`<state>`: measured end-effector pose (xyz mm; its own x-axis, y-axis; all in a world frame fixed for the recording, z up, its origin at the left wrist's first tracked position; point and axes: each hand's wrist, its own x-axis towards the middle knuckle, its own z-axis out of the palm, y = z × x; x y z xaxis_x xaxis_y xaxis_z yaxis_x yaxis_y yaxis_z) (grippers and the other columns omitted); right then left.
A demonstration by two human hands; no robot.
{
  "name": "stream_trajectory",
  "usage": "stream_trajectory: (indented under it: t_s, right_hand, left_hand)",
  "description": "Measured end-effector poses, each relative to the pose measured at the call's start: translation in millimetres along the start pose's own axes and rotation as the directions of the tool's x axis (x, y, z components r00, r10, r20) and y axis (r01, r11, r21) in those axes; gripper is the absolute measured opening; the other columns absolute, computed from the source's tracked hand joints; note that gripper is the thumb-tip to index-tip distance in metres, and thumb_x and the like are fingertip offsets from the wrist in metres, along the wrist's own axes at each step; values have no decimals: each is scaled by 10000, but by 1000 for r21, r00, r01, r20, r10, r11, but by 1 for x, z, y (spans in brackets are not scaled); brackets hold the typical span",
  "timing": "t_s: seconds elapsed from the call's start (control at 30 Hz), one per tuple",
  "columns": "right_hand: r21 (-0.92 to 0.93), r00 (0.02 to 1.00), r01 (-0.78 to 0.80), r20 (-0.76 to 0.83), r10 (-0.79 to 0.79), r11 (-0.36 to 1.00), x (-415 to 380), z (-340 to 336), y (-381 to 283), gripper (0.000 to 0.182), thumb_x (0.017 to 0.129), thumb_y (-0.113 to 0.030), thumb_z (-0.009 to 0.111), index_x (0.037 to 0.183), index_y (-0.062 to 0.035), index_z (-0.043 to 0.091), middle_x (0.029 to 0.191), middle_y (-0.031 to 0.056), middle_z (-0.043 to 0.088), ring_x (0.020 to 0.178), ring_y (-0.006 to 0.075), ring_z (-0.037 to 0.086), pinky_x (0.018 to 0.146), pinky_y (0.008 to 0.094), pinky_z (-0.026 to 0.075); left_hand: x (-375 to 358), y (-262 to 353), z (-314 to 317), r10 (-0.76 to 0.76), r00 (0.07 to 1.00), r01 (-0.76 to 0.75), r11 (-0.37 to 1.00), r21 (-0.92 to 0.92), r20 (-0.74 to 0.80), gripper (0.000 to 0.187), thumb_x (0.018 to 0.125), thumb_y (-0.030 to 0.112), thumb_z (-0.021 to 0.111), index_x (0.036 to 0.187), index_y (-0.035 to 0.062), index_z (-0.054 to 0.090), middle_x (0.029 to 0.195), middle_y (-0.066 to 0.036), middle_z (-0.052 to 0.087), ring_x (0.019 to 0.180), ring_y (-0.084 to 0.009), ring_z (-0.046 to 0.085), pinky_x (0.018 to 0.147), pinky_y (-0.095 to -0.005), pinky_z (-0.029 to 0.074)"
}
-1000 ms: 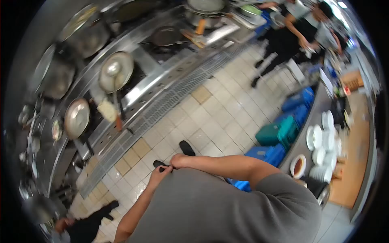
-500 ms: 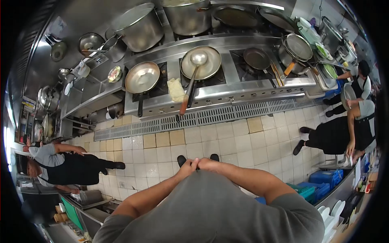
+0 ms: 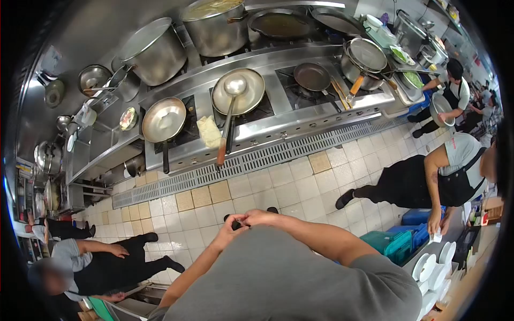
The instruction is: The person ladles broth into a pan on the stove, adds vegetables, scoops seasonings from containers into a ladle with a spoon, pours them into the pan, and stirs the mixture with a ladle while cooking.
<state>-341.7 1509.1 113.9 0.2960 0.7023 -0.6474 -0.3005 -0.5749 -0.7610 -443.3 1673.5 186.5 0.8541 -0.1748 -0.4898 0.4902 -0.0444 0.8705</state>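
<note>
Both hands meet in front of my waist, over the hem of my grey shirt. My left hand [image 3: 230, 229] is curled closed, with something small and dark showing between its fingers; I cannot make out what it is. My right hand [image 3: 257, 216] is closed too, its fingertips touching the left ones, and whatever it pinches is hidden. Beyond them is the stove [image 3: 270, 122]. On it are a pan [image 3: 256, 99] with a ladle [image 3: 234, 85] resting inside, a frying pan [image 3: 163, 120], and a folded cloth [image 3: 209, 132] at the front edge.
Big stockpots [image 3: 155, 56] stand at the back, and a strainer [image 3: 367, 55] sits over a pot at right. A floor grate [image 3: 251, 168] runs along the stove. One person [image 3: 104, 262] is close at left, another [image 3: 423, 182] at right beside plates [image 3: 425, 267]; others are farther off.
My view has shifted, and the stove now sits farther left. My hands have drawn apart slightly, showing something dark. The people on both sides appear nearer; the left one's legs are spread wider.
</note>
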Motion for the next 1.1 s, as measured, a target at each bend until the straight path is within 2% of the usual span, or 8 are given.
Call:
stream_trajectory:
  t_s: [0.07,0.13,0.43,0.57,0.67,0.77,0.97,1.1]
  right_hand:
    - [1,998,53,-20,-53,999,-1,1,-3,327,925,-214,650,1174,-8,696,1057,126,741,966,218,692,850,343,533]
    - [3,960,157,-234,-152,988,-36,1,-41,343,861,-243,695,1095,6,734,977,190,753,929,257,723,817,377,552]
    - [-33,994,15,-110,-18,999,15,3,7,338,837,-273,714,1066,-28,758,995,179,760,951,283,728,844,402,552]
    - [-162,998,-37,-62,28,986,3,-3,-9,318,887,-249,705,1123,-40,749,999,106,763,930,185,701,823,346,558]
    - [-160,991,-50,-130,29,986,-6,-6,-13,271,895,-230,667,1118,-109,762,1022,63,777,952,197,705,871,334,544]
    - [-34,987,-41,-156,35,999,-31,-9,-38,359,912,-230,626,1176,9,672,1038,160,744,963,233,700,867,354,541]
    - [-108,990,-28,-138,13,994,-36,-11,-40,338,912,-161,617,1208,3,638,1069,179,729,1016,259,691,883,348,529]
    - [-61,994,-54,-93,48,997,-34,-14,-38,335,909,-154,618,1207,-1,632,1062,178,724,997,265,689,884,354,526]
  left_hand:
    - [0,10,4,-11,999,14,998,60,-45,570,887,143,808,1353,58,493,1147,-61,620,1062,-130,586,939,-288,481]
    - [-2,10,4,169,984,-171,985,-23,-61,628,855,92,827,1370,59,469,1145,-69,637,1030,-130,604,906,-279,497]
    - [20,-1,-11,-119,992,109,978,176,49,560,811,203,821,1282,46,562,1121,-75,657,1019,-148,609,901,-315,504]
    - [12,-1,-8,-157,987,156,986,53,19,549,833,224,804,1286,33,561,1117,-72,659,1009,-143,605,896,-315,503]
    - [1,10,-10,-240,971,240,971,-6,-11,371,869,220,764,1144,5,639,1018,-49,685,935,-119,611,831,-301,511]
    - [-7,31,-2,-179,984,178,983,-40,-14,241,893,208,728,984,-10,683,884,-20,680,833,-99,599,749,-293,507]
    - [-4,35,-6,-300,954,301,947,115,-29,204,863,170,737,955,-2,675,876,9,662,817,-87,580,737,-295,494]
    - [0,30,-6,-297,954,296,955,-18,-37,235,829,192,756,903,-13,668,820,-3,655,770,-79,568,707,-283,488]
